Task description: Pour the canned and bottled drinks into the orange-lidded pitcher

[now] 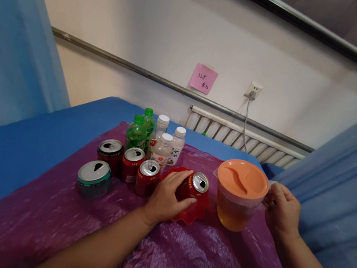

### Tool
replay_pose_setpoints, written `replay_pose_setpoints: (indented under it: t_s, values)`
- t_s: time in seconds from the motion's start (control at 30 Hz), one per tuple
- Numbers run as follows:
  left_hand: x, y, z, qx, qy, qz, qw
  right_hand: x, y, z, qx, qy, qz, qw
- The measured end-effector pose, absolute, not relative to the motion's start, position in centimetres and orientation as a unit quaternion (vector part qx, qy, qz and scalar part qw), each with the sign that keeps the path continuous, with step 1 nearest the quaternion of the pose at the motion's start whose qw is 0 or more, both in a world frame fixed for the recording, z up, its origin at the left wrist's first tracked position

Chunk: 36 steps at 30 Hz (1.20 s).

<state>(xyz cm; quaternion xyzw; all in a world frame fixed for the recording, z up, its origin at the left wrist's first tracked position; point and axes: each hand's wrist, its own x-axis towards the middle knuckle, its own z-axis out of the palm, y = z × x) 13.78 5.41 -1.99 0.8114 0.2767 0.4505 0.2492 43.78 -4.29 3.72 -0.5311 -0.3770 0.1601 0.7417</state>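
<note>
My left hand [169,197] is wrapped round a red drink can [188,188], which leans to the right with its opened top tilted toward the pitcher. Under the can lies a red scallop-edged dish [198,212]. On the right, my right hand [283,210] grips the handle of a clear plastic pitcher [235,214]. An orange lid [243,179] covers the pitcher, and yellowish liquid shows in its lower part. Whether the pitcher rests on the sheet or is slightly raised, I cannot tell.
Left of my hands stand several opened cans [132,165], a teal-rimmed container [94,179], green-capped bottles [136,134] and white-capped bottles [162,152]. A purple plastic sheet [52,218] covers the blue surface [38,131]. Behind are a radiator [219,129] and a wall socket [254,90].
</note>
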Motion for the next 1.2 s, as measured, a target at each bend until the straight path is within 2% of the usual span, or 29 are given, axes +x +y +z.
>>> replay_pose_setpoints:
  t_s: [0.73,1.2]
  values:
    - [13.95,5.3,-2.08,0.801,0.303,0.441,0.269,43.92,-4.87,3.38,-0.555,-0.417,0.159,0.702]
    - [13.81,5.24,-1.56,0.804,0.305,0.434,0.269,43.76,-4.88,3.0,-0.547,-0.393,0.189,0.714]
